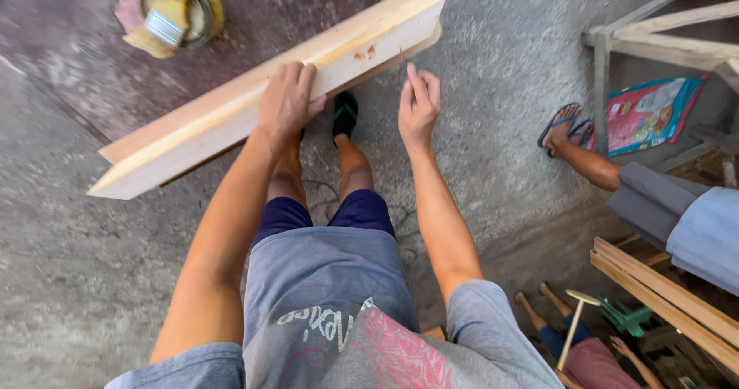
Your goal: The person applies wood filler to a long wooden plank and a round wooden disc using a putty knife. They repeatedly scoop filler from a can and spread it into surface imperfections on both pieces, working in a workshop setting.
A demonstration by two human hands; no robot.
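Left hand [286, 100] grip closed over plank [231, 112] edge — right hand [418, 106] pinches thin nail [402, 56] beside plank end

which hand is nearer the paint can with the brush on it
Left. The left hand rests on the wooden plank, below and right of the paint can. The right hand is further right, past the plank's end.

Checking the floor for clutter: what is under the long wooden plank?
Under the wooden plank, held by the left hand, show concrete floor and a sandalled foot. Whatever lies directly beneath its middle is covered.
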